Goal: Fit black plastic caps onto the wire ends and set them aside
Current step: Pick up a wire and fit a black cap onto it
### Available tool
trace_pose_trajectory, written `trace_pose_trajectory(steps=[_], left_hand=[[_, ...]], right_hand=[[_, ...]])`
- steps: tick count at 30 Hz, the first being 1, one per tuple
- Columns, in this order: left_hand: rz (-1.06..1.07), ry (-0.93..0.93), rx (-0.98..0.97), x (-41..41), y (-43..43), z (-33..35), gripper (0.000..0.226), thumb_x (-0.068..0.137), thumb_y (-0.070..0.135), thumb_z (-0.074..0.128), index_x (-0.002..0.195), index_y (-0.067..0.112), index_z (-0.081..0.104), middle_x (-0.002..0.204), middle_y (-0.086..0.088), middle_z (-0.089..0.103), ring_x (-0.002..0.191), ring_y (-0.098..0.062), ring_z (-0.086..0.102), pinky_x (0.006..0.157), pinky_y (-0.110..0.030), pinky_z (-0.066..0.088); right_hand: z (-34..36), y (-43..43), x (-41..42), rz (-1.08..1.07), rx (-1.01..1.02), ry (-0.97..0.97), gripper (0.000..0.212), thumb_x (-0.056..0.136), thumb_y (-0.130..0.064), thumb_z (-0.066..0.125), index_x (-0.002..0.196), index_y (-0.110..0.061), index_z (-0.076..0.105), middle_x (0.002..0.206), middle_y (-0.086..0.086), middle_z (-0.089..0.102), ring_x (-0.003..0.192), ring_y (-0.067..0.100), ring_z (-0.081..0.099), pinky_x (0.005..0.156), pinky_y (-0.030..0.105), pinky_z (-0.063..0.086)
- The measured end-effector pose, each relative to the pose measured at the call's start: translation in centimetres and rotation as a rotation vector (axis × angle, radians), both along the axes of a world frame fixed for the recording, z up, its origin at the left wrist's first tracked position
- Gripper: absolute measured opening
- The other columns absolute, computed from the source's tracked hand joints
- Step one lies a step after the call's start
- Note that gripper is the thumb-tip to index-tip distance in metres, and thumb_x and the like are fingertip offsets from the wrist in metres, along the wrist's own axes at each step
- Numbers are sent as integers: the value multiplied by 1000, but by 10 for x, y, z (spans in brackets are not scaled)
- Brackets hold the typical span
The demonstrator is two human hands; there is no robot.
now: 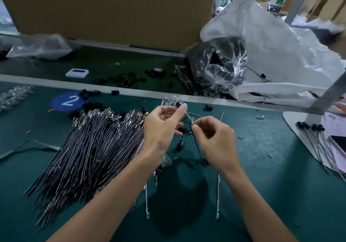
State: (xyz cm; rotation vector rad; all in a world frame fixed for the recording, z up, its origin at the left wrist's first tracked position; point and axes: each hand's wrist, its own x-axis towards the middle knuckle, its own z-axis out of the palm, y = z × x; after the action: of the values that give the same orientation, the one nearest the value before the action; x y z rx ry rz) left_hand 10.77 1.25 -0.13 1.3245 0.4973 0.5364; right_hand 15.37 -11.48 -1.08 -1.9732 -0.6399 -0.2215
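A big pile of black wires (89,148) with metal terminal ends lies on the green mat, left of centre. My left hand (161,127) is raised above the pile's right edge and pinches a black cap (178,104) between thumb and fingertip. My right hand (215,137) sits just to its right and pinches a wire (196,144) near its metal end, which points toward the cap. The wire hangs down below my right hand. Loose black caps (180,144) lie on the mat under my hands. Capped wires (310,140) lie at the right on a white base.
More black caps (121,79) are scattered on the conveyor strip behind, next to a small white device (77,72). A clear bag of black parts (219,67) and a large white sack (280,54) stand at the back right. A blue "2" disc (68,101) marks the mat.
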Motion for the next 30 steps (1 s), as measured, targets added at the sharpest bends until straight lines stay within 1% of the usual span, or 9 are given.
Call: trace_pose_trajectory(steps=[3,5,8,10,15,19,23,26,30], left_hand=[[-15,-116,-100,3,-3,7,9,90,11,68,92,1,68,76,-7,72,66,-13,69,54,-22,54],[-60,-138,-141,2,-1,5,7,93,6,63,95,2,68,78,-5,74,68,-15,70,57,-22,55],[-159,-146,-135,-3,-4,0,11,93,8,61,103,6,65,89,-3,77,75,-13,71,63,-22,55],[-194,-172,-155,-6,-7,-1,15,88,15,65,102,8,63,93,-3,77,78,-12,71,64,-21,54],[-254,-282,-210,-13,-12,0,27,77,22,67,98,7,61,94,-7,77,82,-15,73,62,-23,56],[-257,-265,-150,-14,-12,-3,28,76,25,68,98,9,62,97,-6,76,86,-15,72,63,-25,57],[-290,-255,-113,-14,-11,-6,28,77,24,67,99,7,62,99,-10,76,90,-23,72,69,-27,59],[-291,-255,-122,-16,-7,-5,35,79,26,66,109,8,64,101,-8,76,89,-18,72,71,-26,56],[-256,-277,-168,-16,4,-3,31,79,24,66,108,11,70,104,-9,75,88,-16,70,84,-35,50]], right_hand=[[-3,0,-6,27,-84,-168,10,83,-14,72,79,-22,68,70,-15,64,70,5,60,69,19,46],[-2,-1,-9,26,-53,-206,6,83,-22,74,80,-22,69,74,-16,65,75,5,60,72,14,43],[2,-4,-9,29,67,-109,11,83,-31,74,87,-22,69,81,-16,69,80,3,62,72,6,39],[5,-4,-9,82,93,12,12,83,-28,76,92,-21,71,80,-14,72,77,1,65,70,7,42],[9,-5,-7,257,182,272,12,86,-13,73,90,-25,74,75,-1,75,69,14,71,69,26,55],[7,-3,-7,279,223,309,14,85,-7,71,77,-18,75,67,1,73,64,9,66,66,17,51],[5,0,-11,278,321,337,13,85,-7,71,76,-16,74,68,4,73,64,10,67,65,17,51],[3,2,-12,276,366,333,12,84,-5,71,79,-15,75,71,4,74,66,12,70,65,17,51],[2,4,-13,252,391,321,17,83,-5,73,75,-19,74,67,1,72,65,13,70,64,16,51]])
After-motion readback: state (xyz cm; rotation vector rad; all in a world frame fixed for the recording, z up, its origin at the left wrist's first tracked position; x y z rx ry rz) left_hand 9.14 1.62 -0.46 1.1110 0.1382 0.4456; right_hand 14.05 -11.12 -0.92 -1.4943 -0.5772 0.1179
